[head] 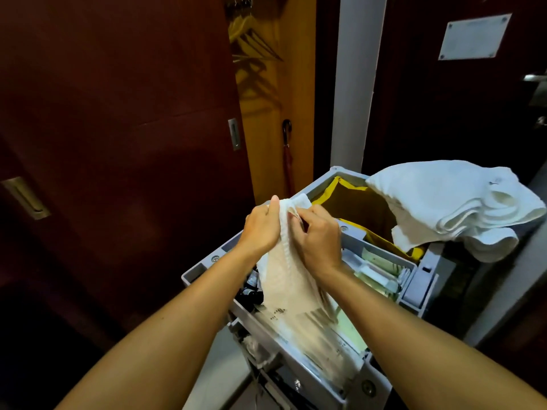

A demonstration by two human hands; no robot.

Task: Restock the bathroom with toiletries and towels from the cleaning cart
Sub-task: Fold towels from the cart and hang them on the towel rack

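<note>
- My left hand [262, 229] and right hand [318, 236] both pinch the top of a thin translucent white bag [291, 279], probably to open it.
- Below my hands stands the grey plastic cleaning cart [299, 344].

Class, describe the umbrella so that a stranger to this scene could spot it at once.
Start at the grey cleaning cart and look beyond its far corner to the lit wooden closet wall. There the umbrella stands upright, furled. It alone is dark red and slim, topped by a curved black handle.
</note>
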